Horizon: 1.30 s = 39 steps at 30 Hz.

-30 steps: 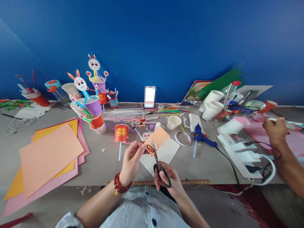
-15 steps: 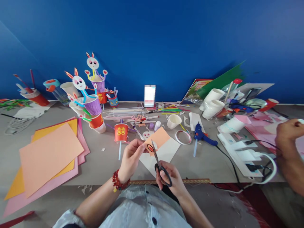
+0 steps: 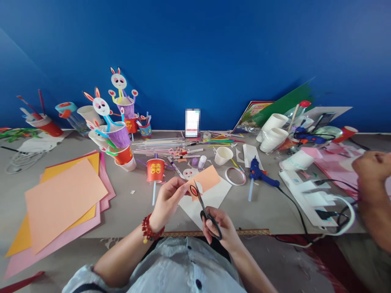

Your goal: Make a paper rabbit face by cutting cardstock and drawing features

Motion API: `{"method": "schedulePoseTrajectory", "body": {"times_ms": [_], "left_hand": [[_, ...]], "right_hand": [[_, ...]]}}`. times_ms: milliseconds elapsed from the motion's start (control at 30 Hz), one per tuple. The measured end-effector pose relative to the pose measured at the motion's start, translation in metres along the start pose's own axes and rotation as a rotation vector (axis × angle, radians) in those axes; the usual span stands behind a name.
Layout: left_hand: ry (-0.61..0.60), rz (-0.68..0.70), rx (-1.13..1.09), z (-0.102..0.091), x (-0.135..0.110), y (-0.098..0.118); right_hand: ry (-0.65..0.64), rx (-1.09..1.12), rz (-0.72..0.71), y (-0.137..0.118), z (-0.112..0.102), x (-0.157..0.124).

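My left hand [image 3: 170, 198] pinches the left end of a piece of peach paper [image 3: 209, 179], which bears a black-outlined ear shape with a red-orange middle. In my right hand [image 3: 221, 226] is a pair of scissors [image 3: 203, 206] with black handles, its blades nearly closed at the right side of the drawn ear. Below the peach piece lies a white sheet [image 3: 214, 203] on the table. Just behind it a white rabbit face [image 3: 190, 173] lies partly covered. A red paper cup [image 3: 155, 170] stands upside down left of my hands.
Peach, orange and pink sheets [image 3: 64, 199] are stacked at the left. Rabbit figures on purple cups [image 3: 117, 135] stand behind them. To the right are a tape roll [image 3: 235, 176], a blue glue gun [image 3: 259, 175] and a power strip [image 3: 305, 199] with cables. Another person's arm [image 3: 371, 191] reaches in.
The peach paper has turned slightly in my left hand and the scissors have shifted a little with it. At the far right the other person's hand has moved slightly left.
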<state>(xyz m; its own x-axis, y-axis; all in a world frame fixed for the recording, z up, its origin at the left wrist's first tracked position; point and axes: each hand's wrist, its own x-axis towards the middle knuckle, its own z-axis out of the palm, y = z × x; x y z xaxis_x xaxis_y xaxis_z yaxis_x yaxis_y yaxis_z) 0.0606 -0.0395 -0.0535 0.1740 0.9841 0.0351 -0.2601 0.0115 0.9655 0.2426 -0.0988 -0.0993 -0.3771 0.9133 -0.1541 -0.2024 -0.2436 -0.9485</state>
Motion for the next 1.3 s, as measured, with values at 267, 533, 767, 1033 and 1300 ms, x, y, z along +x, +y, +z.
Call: {"method": "schedulePoseTrajectory", "body": {"times_ms": [267, 533, 767, 1033, 1300], "left_hand": [[-0.016, -0.002, 0.02, 0.001, 0.001, 0.007], [-0.003, 0.008, 0.059, 0.003, 0.002, 0.014], [-0.01, 0.023, 0.105, 0.002, 0.002, 0.018], [-0.02, 0.008, 0.117, -0.001, 0.004, 0.021], [-0.035, 0.025, 0.153, -0.002, 0.005, 0.02]], "right_hand": [[0.019, 0.026, 0.019, 0.001, 0.001, -0.001], [0.004, -0.005, -0.001, 0.001, 0.0, 0.0], [0.006, -0.013, 0.011, -0.001, 0.001, -0.001], [-0.004, -0.054, 0.014, -0.001, 0.0, -0.001], [0.002, -0.068, 0.007, 0.0, -0.001, -0.002]]}}
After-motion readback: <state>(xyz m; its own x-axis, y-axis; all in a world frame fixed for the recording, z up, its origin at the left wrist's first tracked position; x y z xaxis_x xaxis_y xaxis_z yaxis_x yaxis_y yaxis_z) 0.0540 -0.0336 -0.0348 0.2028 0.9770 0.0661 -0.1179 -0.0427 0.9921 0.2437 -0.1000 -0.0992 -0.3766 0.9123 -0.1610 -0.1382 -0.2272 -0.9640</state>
